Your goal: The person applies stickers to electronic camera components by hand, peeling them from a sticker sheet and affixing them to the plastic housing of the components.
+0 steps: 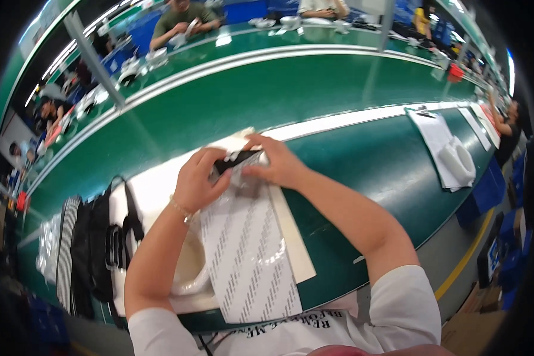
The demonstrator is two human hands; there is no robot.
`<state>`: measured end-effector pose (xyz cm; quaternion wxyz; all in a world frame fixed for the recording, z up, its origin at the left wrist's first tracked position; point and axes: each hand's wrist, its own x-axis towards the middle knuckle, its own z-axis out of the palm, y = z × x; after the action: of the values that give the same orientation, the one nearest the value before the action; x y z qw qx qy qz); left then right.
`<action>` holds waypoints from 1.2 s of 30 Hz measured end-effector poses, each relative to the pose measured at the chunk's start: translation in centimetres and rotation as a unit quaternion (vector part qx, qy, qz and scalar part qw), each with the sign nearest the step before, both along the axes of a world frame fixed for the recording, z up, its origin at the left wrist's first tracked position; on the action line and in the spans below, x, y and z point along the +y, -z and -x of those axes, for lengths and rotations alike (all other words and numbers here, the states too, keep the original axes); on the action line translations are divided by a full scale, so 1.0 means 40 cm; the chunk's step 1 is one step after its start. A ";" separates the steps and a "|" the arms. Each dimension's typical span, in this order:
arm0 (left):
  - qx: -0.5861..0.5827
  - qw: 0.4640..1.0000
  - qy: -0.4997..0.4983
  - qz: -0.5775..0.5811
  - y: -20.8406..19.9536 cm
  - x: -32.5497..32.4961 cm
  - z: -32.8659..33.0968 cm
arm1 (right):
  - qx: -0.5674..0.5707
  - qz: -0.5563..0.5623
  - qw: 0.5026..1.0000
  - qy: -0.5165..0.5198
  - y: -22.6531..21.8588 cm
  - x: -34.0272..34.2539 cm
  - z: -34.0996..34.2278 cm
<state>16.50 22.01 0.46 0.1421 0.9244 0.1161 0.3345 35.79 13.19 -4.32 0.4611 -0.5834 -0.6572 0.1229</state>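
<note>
In front of me, my left hand (200,180) and my right hand (280,164) are closed on opposite sides of a small black item (236,160) with white parts. Its exact kind I cannot make out. Clear, shiny plastic shows around its lower side, between my hands. Below them lies a white plastic bag or sheet (252,261) printed with slanting rows of grey marks, reaching toward my body. Under it is a cream-coloured board (296,237). Beside my left forearm, a white curved piece (193,288) rests partly hidden by the printed sheet.
Black straps with buckles (98,249) are piled at left, next to clear plastic bags (47,252). At right lie a clipboard with papers (427,133) and a white ring-shaped piece (457,159). A green conveyor belt (267,89) runs beyond the bench; several people work around it.
</note>
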 end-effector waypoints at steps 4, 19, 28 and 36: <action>0.014 1.000 -0.008 0.020 -0.010 -0.007 -0.014 | -0.083 -0.133 0.987 0.036 -0.014 -0.007 -0.004; -0.033 0.997 0.015 -0.075 0.006 -0.005 -0.010 | -0.149 -0.208 0.966 0.047 -0.002 -0.001 0.037; -0.021 0.997 0.025 -0.064 0.000 -0.025 -0.019 | -0.137 -0.204 0.969 0.022 -0.006 -0.015 0.036; -0.032 0.993 0.034 -0.106 -0.006 -0.017 -0.022 | -0.136 -0.198 0.971 0.016 -0.015 -0.013 0.040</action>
<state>17.38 21.33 0.70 0.0581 0.9265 0.0441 0.3692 34.18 12.68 -3.72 0.4759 -0.5016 -0.7158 -0.0976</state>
